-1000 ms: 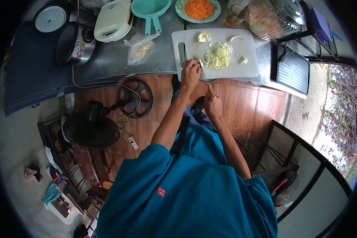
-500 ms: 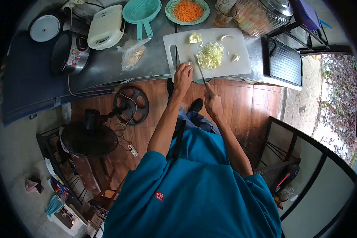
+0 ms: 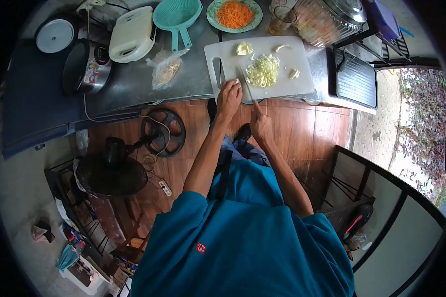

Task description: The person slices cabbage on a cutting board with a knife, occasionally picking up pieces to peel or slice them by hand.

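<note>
My right hand [image 3: 261, 123] is closed round the handle of a knife [image 3: 248, 86], whose blade lies over the white cutting board [image 3: 302, 84]. Beside the blade, on its left, my left hand [image 3: 229, 96] has its fingers curled round a small pale piece of cabbage [image 3: 237, 81] at the board's lower left. A heap of shredded cabbage [image 3: 263, 71] sits right of the blade. Further up the board are a cabbage chunk [image 3: 244, 48] and a curved pale strip [image 3: 283, 47]. Another small piece [image 3: 295, 74] rests at the right.
Behind the board stand a plate of grated carrot [image 3: 234, 15], a glass [image 3: 282, 21] and a large clear jar [image 3: 314, 22]. A green colander [image 3: 177, 17], plastic bag [image 3: 166, 72] and white appliance [image 3: 132, 35] are left. A black grill pan [image 3: 357, 79] lies right.
My right hand and the knife have shifted slightly left, and the blade is now closer to my left hand. My left hand has barely moved.
</note>
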### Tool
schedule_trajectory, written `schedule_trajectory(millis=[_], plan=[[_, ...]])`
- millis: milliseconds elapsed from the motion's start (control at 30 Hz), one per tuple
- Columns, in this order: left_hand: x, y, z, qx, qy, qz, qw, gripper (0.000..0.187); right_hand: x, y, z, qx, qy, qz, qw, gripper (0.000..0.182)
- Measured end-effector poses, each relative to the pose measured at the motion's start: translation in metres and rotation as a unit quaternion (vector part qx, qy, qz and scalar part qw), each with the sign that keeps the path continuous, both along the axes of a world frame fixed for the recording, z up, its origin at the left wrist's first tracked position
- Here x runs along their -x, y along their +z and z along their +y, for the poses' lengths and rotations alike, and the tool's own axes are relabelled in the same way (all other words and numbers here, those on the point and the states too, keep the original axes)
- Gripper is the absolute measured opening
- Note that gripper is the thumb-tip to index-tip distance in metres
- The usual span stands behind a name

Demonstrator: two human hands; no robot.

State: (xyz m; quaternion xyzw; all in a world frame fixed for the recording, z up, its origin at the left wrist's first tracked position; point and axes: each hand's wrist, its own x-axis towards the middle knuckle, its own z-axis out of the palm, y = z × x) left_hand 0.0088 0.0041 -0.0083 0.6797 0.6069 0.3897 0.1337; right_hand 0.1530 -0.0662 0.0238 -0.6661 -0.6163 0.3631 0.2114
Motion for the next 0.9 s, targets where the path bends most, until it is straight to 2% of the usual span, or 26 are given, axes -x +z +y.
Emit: schedule_trajectory(millis=[200,300,433,533,600,733,900], plan=[[-0.004,0.0,0.006,0.015,0.001,-0.037,0.999,0.018,-0.008,0.026,0.002,0.032,0.007,0.036,0.999,0.043],[-0.005,0.0,0.003,0.063,0.015,-0.037,0.997,0.018,-0.008,0.022,-0.005,0.007,0.01,0.059,0.998,0.042],[-0.003,0.0,0.004,0.044,-0.009,-0.017,0.999,0.018,-0.008,0.02,-0.009,0.015,0.005,0.061,0.998,0.039],[0.0,0.003,0.006,0.03,-0.014,-0.002,0.999,0.018,-0.007,0.013,-0.006,0.032,0.022,0.039,0.998,0.039],[-0.005,0.005,0.005,0.015,-0.022,-0.004,1.0,0.017,-0.003,0.001,0.0,0.004,0.041,-0.008,0.999,0.039],[-0.003,0.011,0.003,0.029,-0.024,0.016,0.999,0.019,0.001,-0.011,0.015,-0.046,0.032,0.014,0.998,0.039],[-0.006,0.009,0.001,0.06,-0.025,0.003,0.998,0.018,-0.008,-0.018,0.003,-0.045,0.013,0.046,0.998,0.039]])
